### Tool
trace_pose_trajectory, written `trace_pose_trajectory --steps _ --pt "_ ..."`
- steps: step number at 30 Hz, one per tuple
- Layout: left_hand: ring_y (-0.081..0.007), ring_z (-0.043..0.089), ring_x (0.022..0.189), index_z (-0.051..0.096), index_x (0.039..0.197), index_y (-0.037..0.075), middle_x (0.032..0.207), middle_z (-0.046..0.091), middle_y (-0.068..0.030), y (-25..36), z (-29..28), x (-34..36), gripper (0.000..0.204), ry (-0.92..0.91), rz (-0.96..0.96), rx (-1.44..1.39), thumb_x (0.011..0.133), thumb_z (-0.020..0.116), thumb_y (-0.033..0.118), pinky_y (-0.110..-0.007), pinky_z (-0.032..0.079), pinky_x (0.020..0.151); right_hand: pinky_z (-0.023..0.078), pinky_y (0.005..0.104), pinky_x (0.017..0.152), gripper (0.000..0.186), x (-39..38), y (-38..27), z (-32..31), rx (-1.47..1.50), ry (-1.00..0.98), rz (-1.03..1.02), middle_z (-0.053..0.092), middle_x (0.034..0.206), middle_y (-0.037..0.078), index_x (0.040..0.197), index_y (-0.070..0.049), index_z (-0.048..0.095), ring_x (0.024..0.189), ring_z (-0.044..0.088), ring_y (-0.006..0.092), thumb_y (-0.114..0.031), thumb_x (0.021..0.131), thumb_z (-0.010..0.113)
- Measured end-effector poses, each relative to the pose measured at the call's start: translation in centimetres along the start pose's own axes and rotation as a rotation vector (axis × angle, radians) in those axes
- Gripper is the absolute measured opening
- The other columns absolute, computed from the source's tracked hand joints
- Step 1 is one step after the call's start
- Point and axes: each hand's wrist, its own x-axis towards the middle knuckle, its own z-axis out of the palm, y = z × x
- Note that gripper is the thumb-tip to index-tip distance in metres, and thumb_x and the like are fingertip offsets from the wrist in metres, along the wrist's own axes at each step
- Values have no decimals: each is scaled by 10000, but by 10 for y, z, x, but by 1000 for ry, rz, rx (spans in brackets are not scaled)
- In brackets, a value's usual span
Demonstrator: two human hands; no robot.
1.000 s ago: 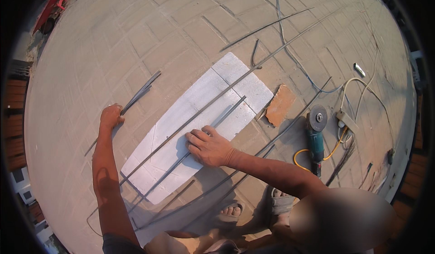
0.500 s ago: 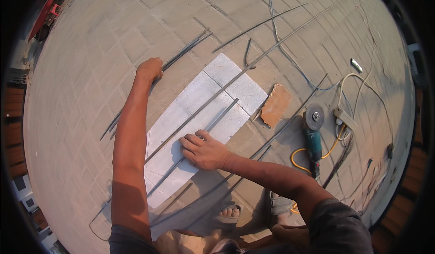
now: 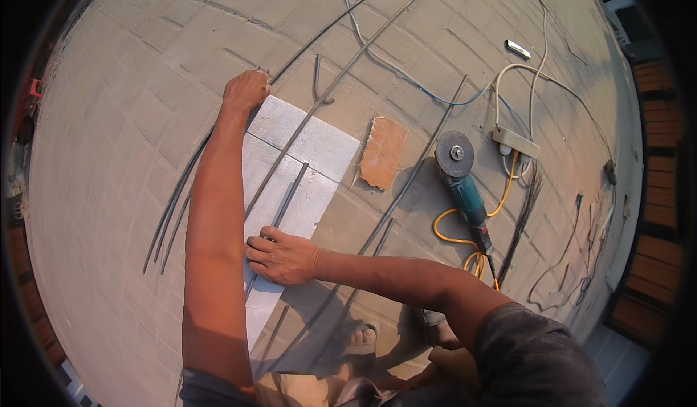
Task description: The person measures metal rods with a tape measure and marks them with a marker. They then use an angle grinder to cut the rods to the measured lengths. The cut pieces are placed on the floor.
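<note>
My left hand (image 3: 245, 91) is closed at the near end of a long thin metal rod (image 3: 330, 28), just past the far corner of a white board (image 3: 323, 145). Its fingertips are partly hidden. A bundle of dark rods (image 3: 174, 196) passes beneath my left forearm. My right hand (image 3: 282, 256) is closed on a short metal rod (image 3: 292, 193) lying lengthwise on the board, with part of that rod hidden under the fingers. Another long rod (image 3: 319, 102) crosses the board between my hands.
To the right lie an angle grinder (image 3: 465, 189) with a yellow cord, a power strip (image 3: 515, 143) and a brown flat piece (image 3: 382, 153). A bent rod (image 3: 316, 80) sits beyond the board. More rods (image 3: 414, 174) cross the paving by my feet. Cables (image 3: 544, 73) run over the ground.
My left hand has moved from the bundle to the near end of the farther rod. My right hand stays on the short rod. The view has shifted to the right.
</note>
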Motion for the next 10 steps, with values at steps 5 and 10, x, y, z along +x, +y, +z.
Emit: trace_pose_trajectory --steps 5,10 --pt "-404 700 924 715 877 6 924 717 -228 -34 -34 -54 246 33 -18 46 807 767 235 -497 536 793 351 451 1053 216 0 0 5 19 13 -20 607 1142 107 907 -75 694 1146 521 248 -235 914 548" --pt "-383 709 912 733 872 7 936 716 -250 -130 -33 -161 270 -109 -144 144 725 804 222 -462 538 838 345 463 1057 216 -4 -11 15 40 7 9 598 1081 93 904 -80 693 1139 517 243 -243 920 552"
